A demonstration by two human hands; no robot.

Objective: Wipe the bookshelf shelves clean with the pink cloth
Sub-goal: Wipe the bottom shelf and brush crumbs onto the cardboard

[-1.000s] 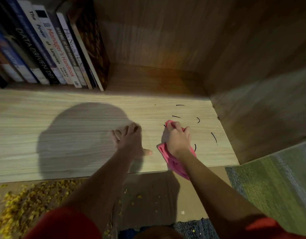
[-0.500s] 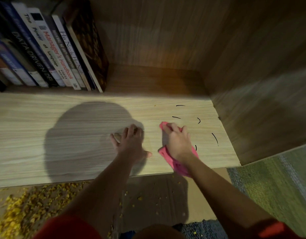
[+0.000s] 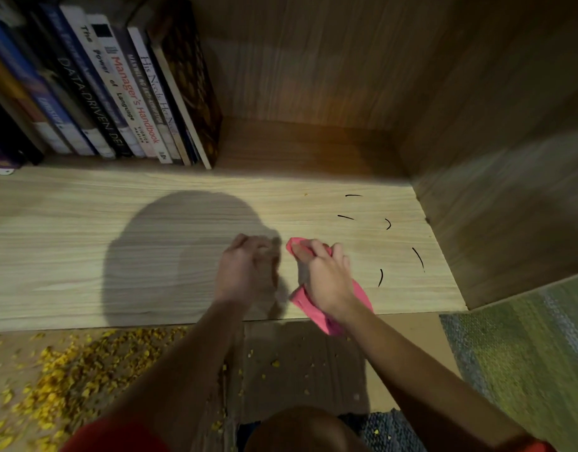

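My right hand [image 3: 326, 275] presses the pink cloth [image 3: 317, 313] onto the light wooden shelf [image 3: 85, 249] near its front edge; one end of the cloth shows past my fingertips, the other hangs over the shelf edge under my wrist. My left hand [image 3: 248, 272] rests just left of it on the shelf, blurred, fingers curled with nothing visible in them. Several short black marks [image 3: 380, 277] lie on the shelf to the right of the cloth.
A row of upright books [image 3: 118, 93] fills the back left of the shelf. The bookcase's side wall [image 3: 496, 190] closes the right end. Yellow crumbs [image 3: 62, 373] litter the brown floor below, and a green rug [image 3: 525, 353] lies at the right.
My right hand has slid the cloth a little to the left, toward my left hand. The left hand's fingers, spread flat before, have curled in.
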